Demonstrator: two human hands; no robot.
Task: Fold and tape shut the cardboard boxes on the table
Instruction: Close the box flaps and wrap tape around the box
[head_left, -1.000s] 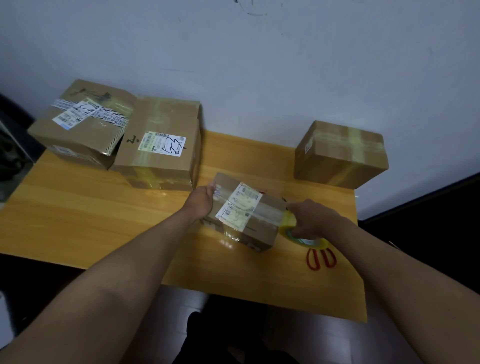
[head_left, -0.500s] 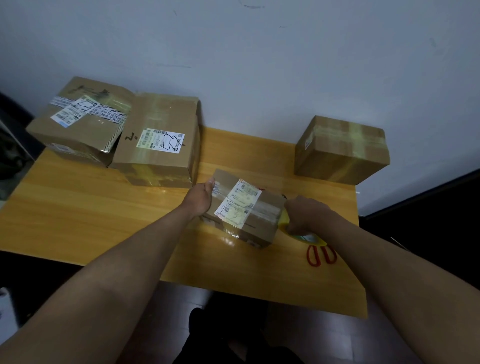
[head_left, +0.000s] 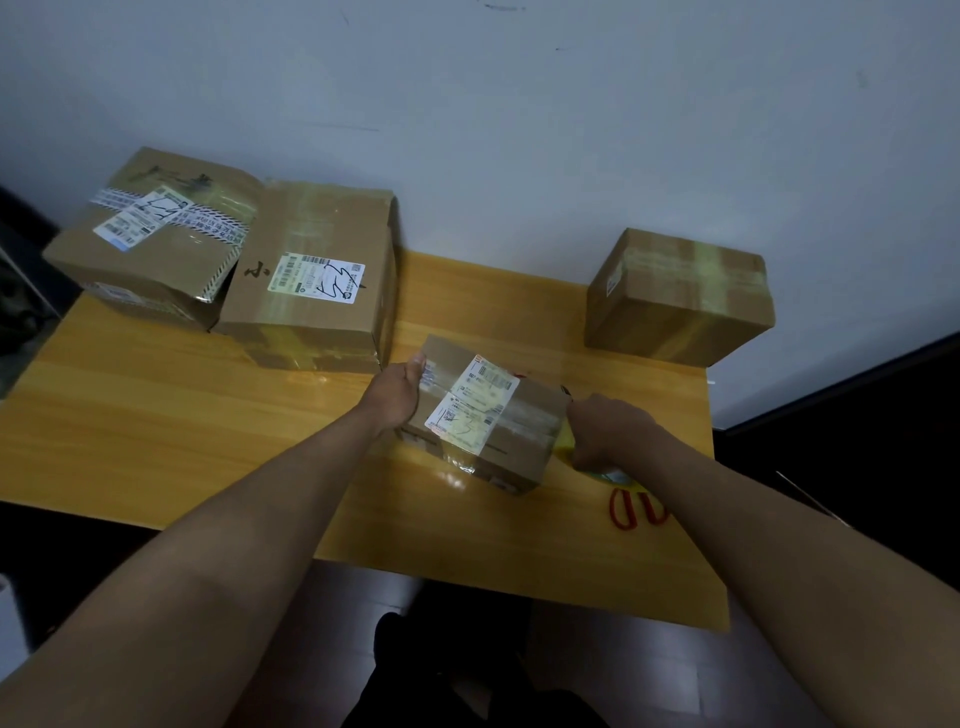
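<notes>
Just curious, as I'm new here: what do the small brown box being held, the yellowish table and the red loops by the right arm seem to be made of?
The small brown box: matte cardboard, with a paper label and glossy clear tape. The yellowish table: wood or wood-look laminate, grain lines under a shiny finish. The red loops: probably plastic scissor handles, smooth and uniformly red; blades hidden.

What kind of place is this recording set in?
Probably a plain indoor packing spot, not clearly a warehouse: a wooden table against a bare wall, taped, labelled cardboard boxes, and red-handled scissors beside the small box.
</notes>
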